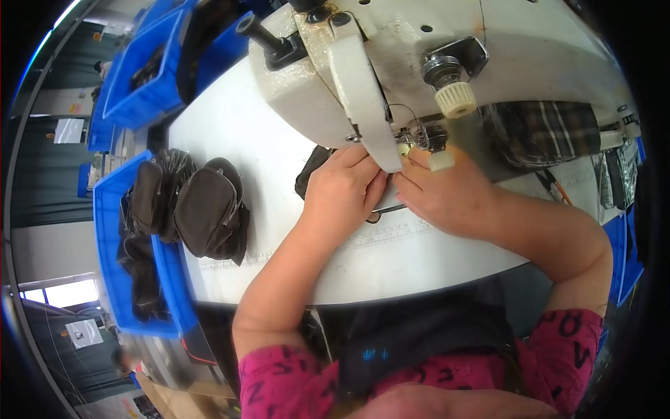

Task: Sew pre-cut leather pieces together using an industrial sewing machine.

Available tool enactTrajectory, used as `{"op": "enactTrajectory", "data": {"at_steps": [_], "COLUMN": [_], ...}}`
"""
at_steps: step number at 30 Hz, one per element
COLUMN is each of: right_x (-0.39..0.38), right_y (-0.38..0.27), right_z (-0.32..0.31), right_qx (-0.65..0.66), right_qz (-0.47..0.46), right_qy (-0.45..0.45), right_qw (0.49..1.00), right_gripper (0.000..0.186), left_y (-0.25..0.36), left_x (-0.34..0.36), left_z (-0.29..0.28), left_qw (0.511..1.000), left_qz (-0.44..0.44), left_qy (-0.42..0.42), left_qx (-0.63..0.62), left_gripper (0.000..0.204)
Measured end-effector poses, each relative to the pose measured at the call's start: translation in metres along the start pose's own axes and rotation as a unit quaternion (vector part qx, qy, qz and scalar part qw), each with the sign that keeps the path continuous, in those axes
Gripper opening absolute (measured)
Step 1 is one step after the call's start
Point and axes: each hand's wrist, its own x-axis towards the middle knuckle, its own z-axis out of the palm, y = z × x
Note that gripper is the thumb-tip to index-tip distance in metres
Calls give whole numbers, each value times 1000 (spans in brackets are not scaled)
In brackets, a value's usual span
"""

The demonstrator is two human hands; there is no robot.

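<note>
Both my hands are at the needle area of a white sewing machine (363, 105), close together on its white table. My left hand (342, 185) is closed, fingers bent and thumb pressed in, on a dark fabric piece (307, 171) that shows past its far-left side. My right hand (447, 192) is closed too, its fingertips by the presser foot on the same piece. Between the hands a thin dark edge of the fabric shows. The machine head and my fingers hide the needle point and most of the piece.
Several dark zippered pouches (206, 209) stand at the table's left edge, beside a blue bin (178, 279) with more inside. Another blue bin (129, 105) is farther back. On the right lie plaid fabric (558, 133) and a small orange-handled tool (560, 192).
</note>
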Motion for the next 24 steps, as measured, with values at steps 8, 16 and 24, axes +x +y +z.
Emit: {"op": "enactTrajectory", "data": {"at_steps": [8, 16, 24], "right_x": [1, 0, 1], "right_y": [-1, -1, -2], "right_z": [-3, -2, 0], "right_qx": [-3, -5, 3], "right_qz": [-11, -4, 31], "right_qy": [-7, -16, -2], "right_qw": [1000, 1000, 1000], "right_gripper": [17, 17, 16], "left_y": [10, 18, 20], "left_x": [-5, -6, -6], "left_z": [5, 11, 17], "left_qw": [992, 986, 979], "left_qz": [6, 16, 18], "left_qy": [25, 20, 19], "left_qx": [120, 163, 204], "left_gripper": [23, 27, 34]}}
